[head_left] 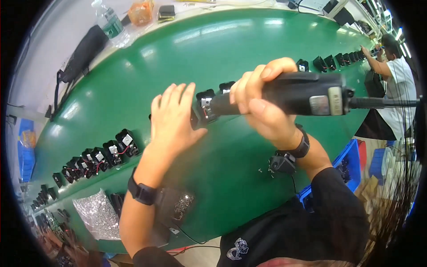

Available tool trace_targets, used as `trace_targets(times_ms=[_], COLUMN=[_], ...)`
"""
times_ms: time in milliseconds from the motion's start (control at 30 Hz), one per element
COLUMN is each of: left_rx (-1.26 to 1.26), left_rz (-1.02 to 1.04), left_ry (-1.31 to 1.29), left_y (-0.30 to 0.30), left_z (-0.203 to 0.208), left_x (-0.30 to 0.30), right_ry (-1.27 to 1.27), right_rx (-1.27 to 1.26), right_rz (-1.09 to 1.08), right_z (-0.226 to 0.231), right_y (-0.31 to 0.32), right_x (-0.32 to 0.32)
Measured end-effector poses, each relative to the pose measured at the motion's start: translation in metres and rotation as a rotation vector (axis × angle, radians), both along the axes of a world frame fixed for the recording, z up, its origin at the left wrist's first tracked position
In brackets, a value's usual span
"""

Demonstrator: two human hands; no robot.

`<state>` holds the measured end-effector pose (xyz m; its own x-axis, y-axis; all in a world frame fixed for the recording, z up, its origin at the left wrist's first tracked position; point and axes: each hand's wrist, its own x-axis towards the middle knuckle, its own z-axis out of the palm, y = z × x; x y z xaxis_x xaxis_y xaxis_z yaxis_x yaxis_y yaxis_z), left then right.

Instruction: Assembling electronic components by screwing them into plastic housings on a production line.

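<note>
My right hand (267,95) is wrapped around a thick black electric screwdriver (302,94), held nearly level with its cable running off to the right. Its tip points left at a small black housing (205,100) with a silver metal piece and a red wire inside; whether the tip touches a screw is hidden. My left hand (173,116) lies with fingers stretched out just left of that housing, over dark parts that it mostly covers. Behind the screwdriver another black housing (227,86) shows in part.
Black housings with wires (98,158) line the green table (213,49) at left, with more at far right (331,62). Nearer me are a bag of small metal parts (96,214), a screw tray (183,207), a black device (282,163) and a blue bin (351,162). A co-worker (398,75) works at right.
</note>
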<state>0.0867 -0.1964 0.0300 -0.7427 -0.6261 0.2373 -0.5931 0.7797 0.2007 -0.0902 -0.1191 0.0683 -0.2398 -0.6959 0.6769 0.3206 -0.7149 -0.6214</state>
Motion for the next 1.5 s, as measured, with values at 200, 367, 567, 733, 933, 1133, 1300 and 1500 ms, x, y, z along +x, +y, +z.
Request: trace_targets(times_ms=[200, 367, 567, 733, 933, 1133, 1300, 1500], left_rx=[0.049, 0.106, 0.091, 0.112, 0.135, 0.182, 0.144, 0.163], left_rz=[0.067, -0.019, -0.018, 0.011, 0.003, 0.036, 0.030, 0.042], left_ry=[-0.024, 0.140, 0.137, 0.128, 0.126, 0.072, 0.098, 0.060], left_y=[-0.023, -0.027, -0.025, -0.022, -0.025, -0.027, -0.026, -0.025], left_z=[-0.002, -0.020, -0.022, -0.024, -0.022, -0.017, -0.021, -0.018], left_x=[0.031, 0.033, 0.034, 0.037, 0.032, 0.032, 0.031, 0.033], right_ry=[0.173, 0.042, -0.023, 0.195, 0.221, 0.221, 0.201, 0.227], right_rx=[0.100, 0.026, 0.102, 0.200, 0.193, 0.176, 0.204, 0.206], right_rz=[0.139, 0.082, 0.117, 0.100, 0.103, 0.119, 0.164, 0.167], right_z=[-0.004, -0.020, -0.026, -0.030, -0.030, -0.027, -0.028, -0.024], right_y=[-0.016, -0.043, -0.047, -0.046, -0.053, -0.055, -0.056, -0.053], right_x=[0.005, 0.025, 0.031, 0.025, 0.025, 0.028, 0.023, 0.020])
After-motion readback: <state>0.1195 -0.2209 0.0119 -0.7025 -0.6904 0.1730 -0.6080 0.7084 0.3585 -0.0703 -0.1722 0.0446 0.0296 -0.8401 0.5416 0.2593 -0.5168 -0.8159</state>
